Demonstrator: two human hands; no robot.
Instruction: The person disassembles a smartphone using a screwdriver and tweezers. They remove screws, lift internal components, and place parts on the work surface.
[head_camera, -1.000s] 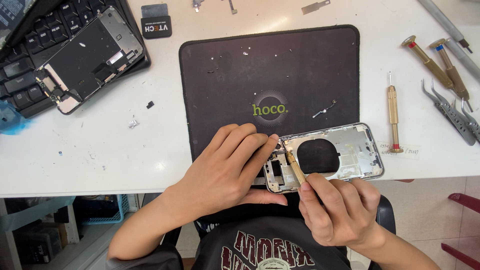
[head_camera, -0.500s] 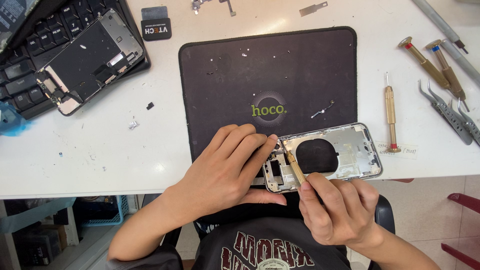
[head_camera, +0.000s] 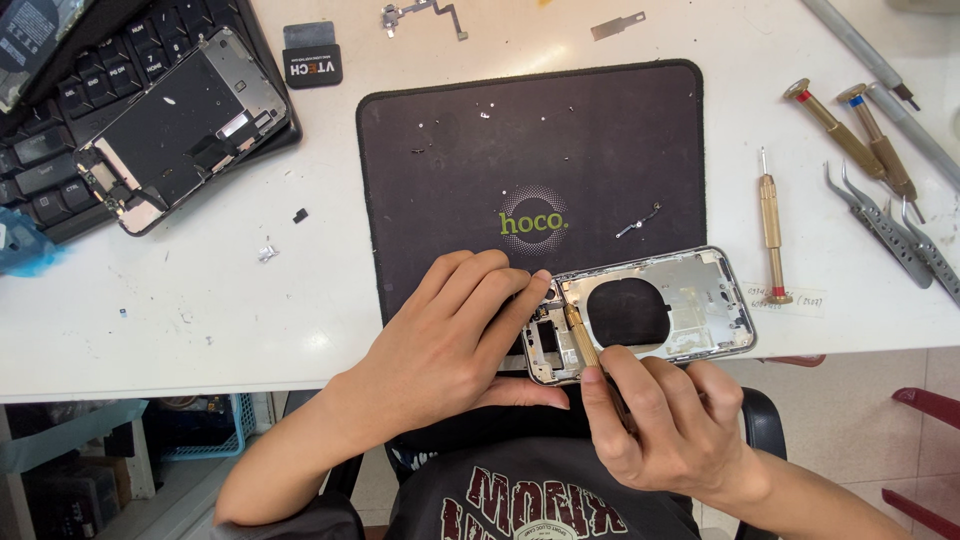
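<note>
An opened phone back housing (head_camera: 690, 305), silver with a round black pad inside, lies at the near edge of a black work mat (head_camera: 530, 150). My left hand (head_camera: 450, 335) presses down on the housing's left end, fingers spread over the camera corner. My right hand (head_camera: 655, 420) grips a brass-handled screwdriver (head_camera: 582, 335), its tip set into the housing's left part just beside my left fingertips.
A phone screen assembly (head_camera: 185, 125) rests on a black keyboard (head_camera: 60, 150) at the far left. Brass screwdrivers (head_camera: 770, 225) and tweezers (head_camera: 880, 225) lie to the right. Small screws and a flex part (head_camera: 640, 220) are scattered on the mat. The white table's edge (head_camera: 200, 375) is near me.
Both hands stay on the housing with the screwdriver in the same spot. The view has shifted slightly.
</note>
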